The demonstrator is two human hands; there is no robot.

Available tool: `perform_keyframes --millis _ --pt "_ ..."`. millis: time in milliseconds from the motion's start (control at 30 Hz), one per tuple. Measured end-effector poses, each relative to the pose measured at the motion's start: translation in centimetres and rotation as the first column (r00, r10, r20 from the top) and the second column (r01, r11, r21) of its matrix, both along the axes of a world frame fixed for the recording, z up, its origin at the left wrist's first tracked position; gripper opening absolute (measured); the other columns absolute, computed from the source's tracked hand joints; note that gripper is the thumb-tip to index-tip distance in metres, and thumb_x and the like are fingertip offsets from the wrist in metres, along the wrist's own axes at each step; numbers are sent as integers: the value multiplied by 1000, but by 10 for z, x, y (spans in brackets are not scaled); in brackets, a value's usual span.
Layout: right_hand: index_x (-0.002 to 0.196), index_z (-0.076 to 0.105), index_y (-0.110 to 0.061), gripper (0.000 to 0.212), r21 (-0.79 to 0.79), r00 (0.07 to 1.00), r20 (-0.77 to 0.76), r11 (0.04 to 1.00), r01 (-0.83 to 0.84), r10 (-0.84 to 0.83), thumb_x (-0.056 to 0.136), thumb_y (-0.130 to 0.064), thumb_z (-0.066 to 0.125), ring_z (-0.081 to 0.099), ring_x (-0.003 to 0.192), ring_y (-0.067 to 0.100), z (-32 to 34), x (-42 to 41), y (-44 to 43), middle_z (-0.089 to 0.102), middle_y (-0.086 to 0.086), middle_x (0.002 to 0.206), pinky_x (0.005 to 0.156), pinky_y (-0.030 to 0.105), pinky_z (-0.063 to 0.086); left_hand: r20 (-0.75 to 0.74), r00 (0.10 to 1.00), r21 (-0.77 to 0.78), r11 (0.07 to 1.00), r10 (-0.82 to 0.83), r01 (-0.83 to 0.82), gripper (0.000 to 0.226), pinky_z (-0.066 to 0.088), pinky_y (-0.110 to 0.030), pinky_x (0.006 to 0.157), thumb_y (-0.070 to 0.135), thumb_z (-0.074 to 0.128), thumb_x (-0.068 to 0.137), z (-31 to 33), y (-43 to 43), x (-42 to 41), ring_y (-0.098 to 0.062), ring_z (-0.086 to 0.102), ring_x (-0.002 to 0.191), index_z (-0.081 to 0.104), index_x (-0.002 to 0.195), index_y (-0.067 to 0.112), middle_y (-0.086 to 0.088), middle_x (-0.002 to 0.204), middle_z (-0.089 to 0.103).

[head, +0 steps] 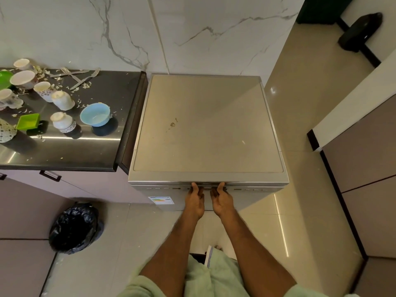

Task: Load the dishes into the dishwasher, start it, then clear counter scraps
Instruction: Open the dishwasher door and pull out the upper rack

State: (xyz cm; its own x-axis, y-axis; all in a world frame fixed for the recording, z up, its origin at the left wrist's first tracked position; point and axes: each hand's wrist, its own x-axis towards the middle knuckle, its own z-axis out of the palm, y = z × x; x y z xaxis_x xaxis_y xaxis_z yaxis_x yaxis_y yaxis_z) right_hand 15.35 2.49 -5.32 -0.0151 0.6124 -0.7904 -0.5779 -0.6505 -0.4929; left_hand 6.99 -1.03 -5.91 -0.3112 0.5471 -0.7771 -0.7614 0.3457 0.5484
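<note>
At centre of the head view stands the dishwasher [207, 125], a boxy steel-grey cabinet with a flat, matt, lightly stained top. Its dishwasher door [257, 189] appears only as a narrow strip at the 6 o'clock edge and looks closed. The left hand [196, 199] and right hand [222, 200] sit side by side, palms up, at the middle of that strip. Their fingers hook into the recess under the top lip and their tips are hidden. The door is judged stiff, hinged and fairly heavy, best drawn from this central recess with an even pull. At 9 to 10 o'clock, the dark, glossy worktop [102, 151] carries the load still to go in. It holds patterned ceramic cups [63, 100], some lying tipped, a pale blue bowl [95, 114], a green square dish [27, 121] and crossed metal forks [82, 79]. The cups are judged brittle and smooth, so take them by the body; the forks are light and rigid. Pale scraps [86, 84] lie scattered among them. At 7 o'clock on the floor stands a bin [74, 228] lined with crinkled black plastic.
</note>
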Motion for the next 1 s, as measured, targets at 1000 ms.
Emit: perform_keyframes --millis 1000 --pt "135 50 -10 60 -133 901 170 915 -380 399 92 -49 63 68 91 16 -16 25 -9 66 9 124 76 39 52 -595 549 -533 799 -587 278 65 59 -40 70 69 33 96 5 -33 3 -24 68 76 66 86 13 -6 86 71"
